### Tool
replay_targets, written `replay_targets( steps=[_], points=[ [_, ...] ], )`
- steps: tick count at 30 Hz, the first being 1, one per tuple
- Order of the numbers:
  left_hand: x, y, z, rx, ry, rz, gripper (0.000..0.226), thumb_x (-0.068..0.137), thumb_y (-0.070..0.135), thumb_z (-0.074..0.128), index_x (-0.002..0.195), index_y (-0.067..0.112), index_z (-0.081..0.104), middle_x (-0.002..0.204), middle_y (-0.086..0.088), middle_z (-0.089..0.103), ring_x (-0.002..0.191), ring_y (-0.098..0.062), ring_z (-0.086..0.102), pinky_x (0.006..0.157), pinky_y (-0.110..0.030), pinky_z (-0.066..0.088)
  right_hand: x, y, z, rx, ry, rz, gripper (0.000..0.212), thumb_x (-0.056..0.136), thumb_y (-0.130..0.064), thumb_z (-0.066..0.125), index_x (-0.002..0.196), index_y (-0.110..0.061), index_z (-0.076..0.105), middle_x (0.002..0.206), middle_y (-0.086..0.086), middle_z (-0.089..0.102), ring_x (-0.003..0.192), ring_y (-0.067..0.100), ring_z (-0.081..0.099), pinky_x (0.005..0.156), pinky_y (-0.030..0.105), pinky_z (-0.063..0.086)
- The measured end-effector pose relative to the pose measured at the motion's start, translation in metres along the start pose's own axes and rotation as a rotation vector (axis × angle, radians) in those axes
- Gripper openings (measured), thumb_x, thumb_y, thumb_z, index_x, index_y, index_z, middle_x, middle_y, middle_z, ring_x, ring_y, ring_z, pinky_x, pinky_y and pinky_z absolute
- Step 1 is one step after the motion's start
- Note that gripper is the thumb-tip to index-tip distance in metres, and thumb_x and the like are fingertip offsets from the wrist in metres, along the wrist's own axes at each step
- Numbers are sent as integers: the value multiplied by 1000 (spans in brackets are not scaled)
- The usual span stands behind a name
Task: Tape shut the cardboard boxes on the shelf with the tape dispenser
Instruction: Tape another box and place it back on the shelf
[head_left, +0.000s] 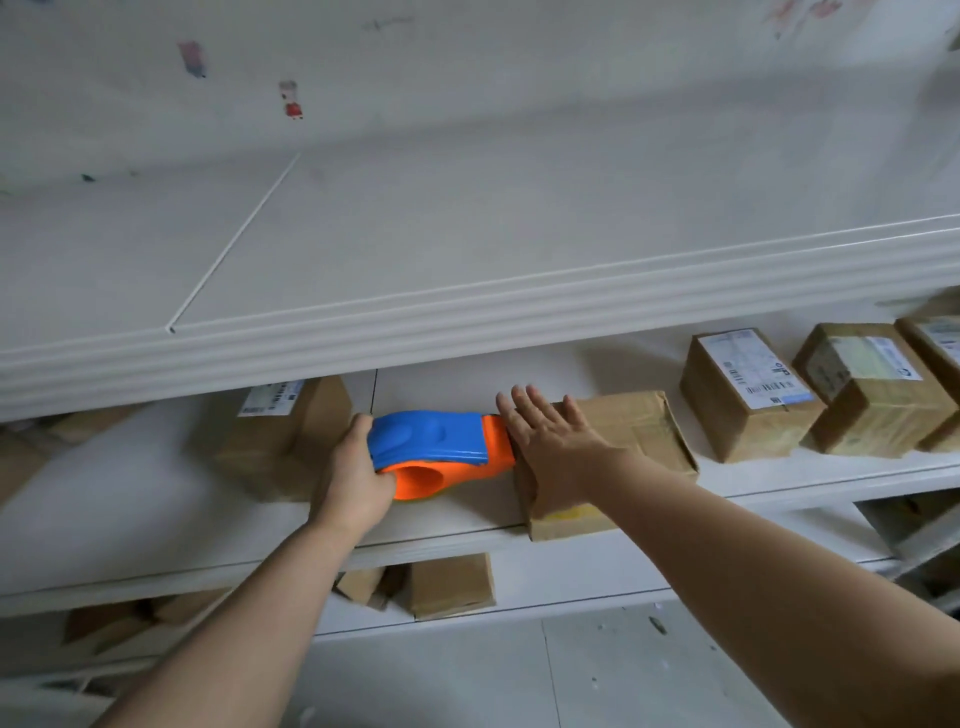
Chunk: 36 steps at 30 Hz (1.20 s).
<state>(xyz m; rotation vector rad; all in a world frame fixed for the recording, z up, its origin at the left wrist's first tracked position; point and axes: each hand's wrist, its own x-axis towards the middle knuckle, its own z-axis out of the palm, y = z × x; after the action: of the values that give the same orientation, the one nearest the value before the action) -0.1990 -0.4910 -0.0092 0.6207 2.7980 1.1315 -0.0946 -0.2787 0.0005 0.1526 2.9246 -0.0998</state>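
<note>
Orange and blue tape dispenser (436, 452) is lying on the shelf (156, 509), my left hand (358, 467) gripping its rear end. At its 3 o'clock, my right hand (550, 441) is resting flat on 1 cardboard box (639, 431), fingers (524, 410) spread wide.

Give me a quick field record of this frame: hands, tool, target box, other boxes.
left hand: grips tape dispenser at its rear
right hand: flat, fingers straight, pressing on target box
tape dispenser: blue and orange, nose at target box's left edge
target box: on middle shelf, unlabelled top
other boxes: labelled box to the left, two labelled boxes to the right
</note>
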Motion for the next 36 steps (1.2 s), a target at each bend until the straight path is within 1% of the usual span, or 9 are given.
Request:
replay_targets(
  steps=[3, 7, 10, 13, 18, 22, 25, 32, 36],
  points=[
    [-2, 0, -5, -31, 47, 32, 32, 76, -4, 59, 95, 19, 49, 85, 0, 61, 82, -25, 60, 65, -31, 43, 7, -4, -2, -37, 47, 2, 122, 68, -46, 73, 153, -15, -9, 151, 9, 18, 142, 30, 16, 116, 58, 8],
    [3, 10, -27, -61, 208, 135, 37, 73, -1, 63, 96, 26, 53, 86, 6, 61, 82, -22, 59, 67, -32, 45, -1, 1, -30, 200, 260, -20, 129, 58, -48, 81, 153, -16, -1, 144, 4, 25, 136, 27, 24, 114, 51, 22],
    [5, 25, -34, -105, 209, 136, 51, 70, -5, 64, 115, 21, 59, 101, 9, 60, 94, -17, 56, 79, -29, 42, -16, 15, -37, 494, 378, -67, 124, 46, -39, 91, 146, -20, 19, 135, -3, 32, 128, 18, 37, 98, 29, 39],
    [5, 50, -28, -151, 216, 138, 53, 71, -5, 66, 119, 14, 59, 106, 6, 58, 100, -16, 55, 82, -28, 40, -29, 33, -26, 832, 364, -41, 136, 47, -22, 96, 152, -16, 10, 134, -5, 31, 127, 7, 34, 101, 13, 30],
    [3, 78, -7, -200, 115, 182, 56, 62, 12, 69, 116, 22, 59, 110, 4, 64, 103, -19, 60, 87, -34, 50, -41, 63, -3, 1138, 267, 38, 141, 52, -11, 94, 153, -25, -3, 149, -13, 21, 137, 2, 25, 114, 29, 28],
    [-11, 92, 7, -262, 39, 286, 50, 58, 22, 75, 105, 31, 60, 98, 9, 67, 90, -17, 64, 75, -34, 55, -57, 80, 7, 1161, 247, 61, 136, 48, -7, 94, 151, -24, 7, 148, -6, 29, 132, 4, 37, 108, 26, 37],
    [-22, 92, 7, -244, 0, 357, 43, 58, 19, 71, 96, 32, 56, 84, 10, 64, 78, -17, 62, 63, -34, 53, -66, 80, 11, 1125, 172, 35, 138, 40, -20, 94, 150, -26, 10, 144, -8, 34, 129, 6, 43, 100, 23, 46],
    [-23, 95, 5, -162, 22, 331, 44, 57, 17, 65, 96, 34, 53, 86, 9, 64, 80, -19, 62, 66, -36, 53, -60, 86, -14, 898, 94, -51, 144, 43, -30, 95, 149, -28, -3, 142, -6, 29, 133, 17, 34, 112, 38, 33],
    [-28, 92, 3, -123, 44, 329, 47, 61, 12, 69, 102, 29, 54, 90, 8, 63, 83, -16, 61, 66, -29, 50, -64, 84, -6, 912, 154, -55, 141, 52, -16, 93, 151, -23, -7, 139, -10, 30, 128, 7, 36, 106, 17, 29]
  ],
)
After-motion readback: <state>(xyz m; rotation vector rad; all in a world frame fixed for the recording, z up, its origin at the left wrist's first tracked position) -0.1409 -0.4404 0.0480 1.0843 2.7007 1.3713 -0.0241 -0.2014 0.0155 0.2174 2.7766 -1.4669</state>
